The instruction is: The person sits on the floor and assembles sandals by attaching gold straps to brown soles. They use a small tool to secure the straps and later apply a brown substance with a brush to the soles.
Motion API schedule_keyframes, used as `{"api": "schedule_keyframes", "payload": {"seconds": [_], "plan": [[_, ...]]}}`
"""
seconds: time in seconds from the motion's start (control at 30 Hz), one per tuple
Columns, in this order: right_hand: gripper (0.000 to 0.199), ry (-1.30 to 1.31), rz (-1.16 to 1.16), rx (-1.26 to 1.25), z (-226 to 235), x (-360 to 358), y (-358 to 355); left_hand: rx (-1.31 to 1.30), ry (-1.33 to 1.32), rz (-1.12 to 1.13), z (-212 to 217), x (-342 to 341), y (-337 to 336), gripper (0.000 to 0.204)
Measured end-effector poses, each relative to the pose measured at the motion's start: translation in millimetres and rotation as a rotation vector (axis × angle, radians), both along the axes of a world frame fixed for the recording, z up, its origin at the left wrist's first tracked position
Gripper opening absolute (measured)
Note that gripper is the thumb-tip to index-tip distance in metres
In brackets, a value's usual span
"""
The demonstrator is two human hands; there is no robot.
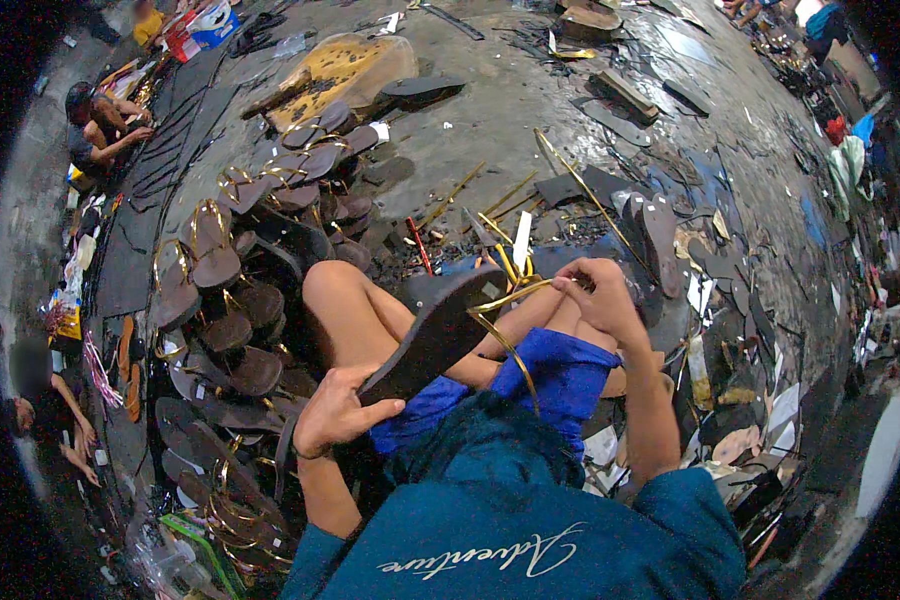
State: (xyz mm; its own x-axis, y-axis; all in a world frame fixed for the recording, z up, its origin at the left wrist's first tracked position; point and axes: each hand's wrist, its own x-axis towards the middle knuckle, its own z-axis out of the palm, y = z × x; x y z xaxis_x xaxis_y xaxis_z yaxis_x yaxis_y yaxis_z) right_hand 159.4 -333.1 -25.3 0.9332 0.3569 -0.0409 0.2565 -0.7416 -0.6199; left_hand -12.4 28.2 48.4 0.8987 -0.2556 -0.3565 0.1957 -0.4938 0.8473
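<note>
The left hand (pixel 338 408) grips the heel end of a dark sole (pixel 440 332), fingers curled under it and thumb laid along its edge. The sole slants up from that hand across the person's bare knees toward the right hand (pixel 595 295). The right hand is closed on a gold strap (pixel 505 297) at the sole's toe end, pinching it between fingertips; the strap loops from there down over the blue shorts (pixel 560 375). The hands are well apart, one at each end of the sole.

To the person's left, just beside the raised knee, lies a heap of finished sandals (pixel 240 300) with brown soles and gold straps, spreading down toward the lower edge. Loose gold strips (pixel 570 175) and dark sole cutouts (pixel 660 240) are scattered over the grey floor (pixel 500 110) ahead and to the right. A perforated yellow sheet (pixel 335 70) lies farther off. Another person (pixel 95 125) sits at the upper left, and a second one (pixel 50 410) at the left edge.
</note>
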Motion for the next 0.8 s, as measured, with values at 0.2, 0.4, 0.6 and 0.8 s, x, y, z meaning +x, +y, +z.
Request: {"api": "schedule_keyframes", "payload": {"seconds": [0.2, 0.4, 0.6, 0.8], "plan": [[0.02, 0.268, 0.075, 0.452, 12.3, -82.6, 96.3, -0.418, -0.123, 0.754, -21.1, 27.1, -79.5, 0.035], [0.023, 0.352, 0.059, 0.652, 48.9, -65.0, 108.3, -0.429, -0.375, 0.753, -23.2, 34.4, -98.7, 0.033], [0.023, 0.051, -0.074, 0.728, 48.9, -78.1, 124.2, -0.446, -0.402, 0.718, -28.6, 31.0, -103.2, 0.034], [0.013, -0.084, -0.124, 0.647, 47.0, -93.9, 128.4, -0.357, -0.482, 0.675, -20.1, 30.5, -106.0, 0.034]]}}
